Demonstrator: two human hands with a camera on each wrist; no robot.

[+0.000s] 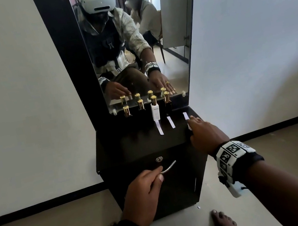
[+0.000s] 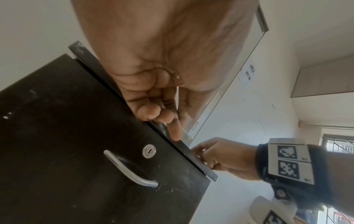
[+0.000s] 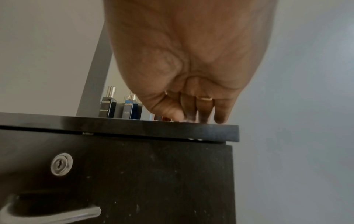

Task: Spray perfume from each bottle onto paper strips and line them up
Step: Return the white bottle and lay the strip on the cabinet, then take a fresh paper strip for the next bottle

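Observation:
Four gold-capped perfume bottles stand in a row against the mirror: dark ones (image 1: 126, 111) (image 1: 141, 104) (image 1: 167, 100) and a white one (image 1: 155, 111). Two white paper strips (image 1: 159, 128) (image 1: 171, 122) lie in front of the white bottle and the dark bottle to its right. A third strip (image 1: 185, 116) lies by the top's right edge, under the straight fingers of my right hand (image 1: 195, 123), which press it down (image 3: 201, 118). My left hand (image 1: 159, 173) hovers before the cabinet door, fingers curled, pinching a thin pale strip (image 2: 177, 97) seen edge-on.
The black cabinet top (image 1: 133, 141) is narrow, with walls on both sides and a mirror (image 1: 131, 36) behind the bottles. On the door are a lock (image 1: 159, 159) and a metal handle (image 1: 170, 166), just behind my left hand. A bare foot (image 1: 223, 222) rests on the floor.

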